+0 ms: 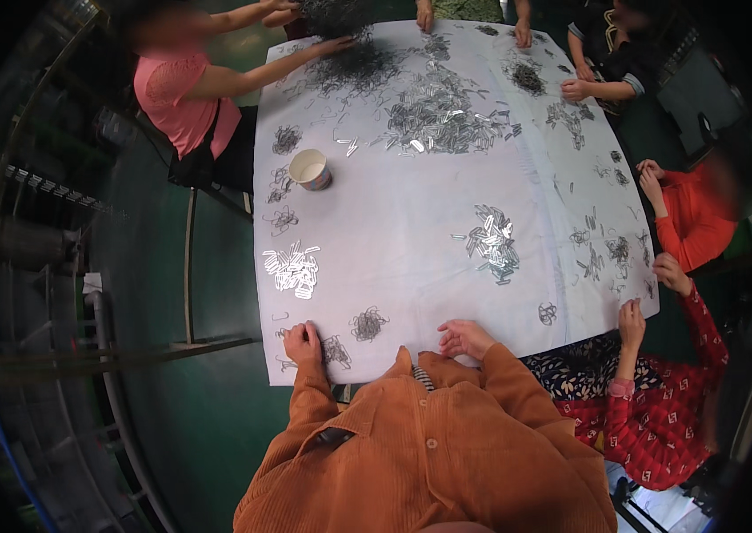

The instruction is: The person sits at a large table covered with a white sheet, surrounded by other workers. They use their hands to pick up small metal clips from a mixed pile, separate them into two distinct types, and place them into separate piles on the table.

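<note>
At the near left corner of the white-covered table (376,222), my left hand (304,343) rests with its fingers curled in. Whatever it may hold is too small to make out. Beside it lies a little pile of thin dark bent wire pieces (336,352), and a second wire pile (369,323) sits just beyond. Over the near edge my right hand (466,339) hovers with its fingers loosely apart and nothing visible in them. Shiny flat metal pieces form one heap (292,269) past my left hand and another heap (494,244) past my right.
A paper cup (310,169) stands toward the left side. Across the far half spreads a large heap of metal pieces (447,120), with a dark wire mass (349,62) by a person in pink (176,98). Other people work along the far and right edges, one in red patterned sleeves (660,400) close by.
</note>
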`<action>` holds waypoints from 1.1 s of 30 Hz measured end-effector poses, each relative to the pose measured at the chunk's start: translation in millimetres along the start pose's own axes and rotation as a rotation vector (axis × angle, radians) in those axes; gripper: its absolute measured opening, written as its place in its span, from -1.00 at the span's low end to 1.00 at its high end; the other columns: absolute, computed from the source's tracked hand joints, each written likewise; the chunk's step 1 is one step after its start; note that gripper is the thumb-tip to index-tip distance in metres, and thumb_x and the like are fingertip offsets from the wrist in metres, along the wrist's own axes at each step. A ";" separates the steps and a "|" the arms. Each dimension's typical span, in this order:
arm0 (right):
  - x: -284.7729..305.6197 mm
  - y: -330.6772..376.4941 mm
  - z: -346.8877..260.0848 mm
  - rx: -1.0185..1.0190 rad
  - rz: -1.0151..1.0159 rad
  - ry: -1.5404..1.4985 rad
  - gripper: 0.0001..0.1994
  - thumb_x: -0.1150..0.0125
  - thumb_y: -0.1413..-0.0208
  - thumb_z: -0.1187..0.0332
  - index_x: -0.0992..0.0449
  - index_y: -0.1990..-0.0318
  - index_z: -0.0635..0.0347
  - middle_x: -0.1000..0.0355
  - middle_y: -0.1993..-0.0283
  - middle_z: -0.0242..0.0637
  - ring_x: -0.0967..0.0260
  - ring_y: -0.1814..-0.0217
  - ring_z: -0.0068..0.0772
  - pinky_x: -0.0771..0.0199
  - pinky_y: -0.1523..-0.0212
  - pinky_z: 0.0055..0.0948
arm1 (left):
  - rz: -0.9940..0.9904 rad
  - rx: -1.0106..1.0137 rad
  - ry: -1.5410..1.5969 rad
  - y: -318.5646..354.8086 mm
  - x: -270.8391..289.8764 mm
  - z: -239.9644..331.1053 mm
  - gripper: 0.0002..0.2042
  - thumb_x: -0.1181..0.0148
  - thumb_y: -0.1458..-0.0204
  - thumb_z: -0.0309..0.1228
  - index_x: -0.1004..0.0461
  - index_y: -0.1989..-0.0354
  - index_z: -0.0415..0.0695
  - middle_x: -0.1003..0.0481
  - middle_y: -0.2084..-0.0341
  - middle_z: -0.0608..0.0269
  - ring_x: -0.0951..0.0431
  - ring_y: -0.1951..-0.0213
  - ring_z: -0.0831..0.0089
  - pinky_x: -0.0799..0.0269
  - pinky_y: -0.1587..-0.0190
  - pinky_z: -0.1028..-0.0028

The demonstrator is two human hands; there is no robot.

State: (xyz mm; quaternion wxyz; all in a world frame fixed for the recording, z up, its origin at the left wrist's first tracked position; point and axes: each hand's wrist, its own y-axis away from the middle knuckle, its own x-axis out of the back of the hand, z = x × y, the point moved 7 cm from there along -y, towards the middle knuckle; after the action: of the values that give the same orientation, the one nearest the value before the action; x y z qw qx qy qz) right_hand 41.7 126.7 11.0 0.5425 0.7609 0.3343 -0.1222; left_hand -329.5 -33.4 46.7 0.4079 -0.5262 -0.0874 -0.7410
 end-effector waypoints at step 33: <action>-17.9 -48.0 -162.4 0.967 0.697 1.538 -0.66 -0.32 0.08 0.35 -0.22 0.70 -0.03 -0.15 0.71 -0.45 -0.23 0.70 -0.47 -0.26 0.69 -0.49 | -0.137 0.005 -0.017 -606.8 -402.5 251.9 0.15 0.11 0.22 0.56 0.12 -0.44 -0.08 0.05 -0.37 -0.23 0.18 -0.37 -0.35 0.36 -0.34 -0.18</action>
State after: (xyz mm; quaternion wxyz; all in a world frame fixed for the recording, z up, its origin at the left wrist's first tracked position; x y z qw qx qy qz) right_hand -31.2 276.4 47.0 -0.1892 0.8300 0.2671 0.4516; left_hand -528.0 709.2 -5.4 0.3570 -0.5240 -0.1285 -0.7625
